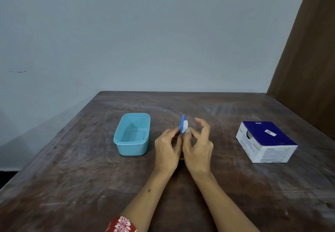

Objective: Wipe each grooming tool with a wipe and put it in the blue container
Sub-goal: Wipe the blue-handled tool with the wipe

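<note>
Above the worn brown wooden table [76,186], the left hand [167,152] pinches a slim blue grooming tool [182,123] upright; the right hand [197,150] pinches a small white wipe [185,126] against it. The empty light-blue plastic container [133,147] sits just left; a blue-and-white swab box [266,142] lies well right.

I've got the container [132,134] left on the table [72,177], the wipe box [265,141] far right, both hands [167,150] between them holding the tool [182,124] upright.
</note>
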{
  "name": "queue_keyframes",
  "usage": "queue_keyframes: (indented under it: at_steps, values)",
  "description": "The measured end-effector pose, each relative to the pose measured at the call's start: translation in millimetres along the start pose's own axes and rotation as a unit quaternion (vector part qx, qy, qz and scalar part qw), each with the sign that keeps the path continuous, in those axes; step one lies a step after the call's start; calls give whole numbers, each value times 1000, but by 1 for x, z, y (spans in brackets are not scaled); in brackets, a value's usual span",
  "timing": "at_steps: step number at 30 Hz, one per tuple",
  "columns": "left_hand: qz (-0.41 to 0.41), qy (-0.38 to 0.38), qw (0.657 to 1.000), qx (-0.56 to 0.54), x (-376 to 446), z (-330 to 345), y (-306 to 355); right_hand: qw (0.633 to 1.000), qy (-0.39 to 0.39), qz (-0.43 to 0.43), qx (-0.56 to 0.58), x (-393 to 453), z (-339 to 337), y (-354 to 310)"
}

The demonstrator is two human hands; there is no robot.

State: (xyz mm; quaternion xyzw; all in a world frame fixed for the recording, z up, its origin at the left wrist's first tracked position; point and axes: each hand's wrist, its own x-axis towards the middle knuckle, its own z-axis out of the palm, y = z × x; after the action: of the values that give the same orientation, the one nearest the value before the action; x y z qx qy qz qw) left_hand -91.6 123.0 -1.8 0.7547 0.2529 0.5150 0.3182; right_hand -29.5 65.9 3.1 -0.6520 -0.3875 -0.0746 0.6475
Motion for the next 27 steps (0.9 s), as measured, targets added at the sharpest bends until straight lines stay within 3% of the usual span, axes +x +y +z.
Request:
queue_keyframes:
  at_steps: [10,15,19,27]
  values:
    - [17,3,1000,16,4,0,-2,999,19,2,46,4,-2,7]
    - [32,-37,999,10,3,0,-3,995,41,42,86,5,1,8]
    - [36,-65,997,-3,2,-1,-1,994,71,26,83,7,0,5]
    - [19,-70,997,-7,3,-1,-2,997,24,42,58,9,3,12]
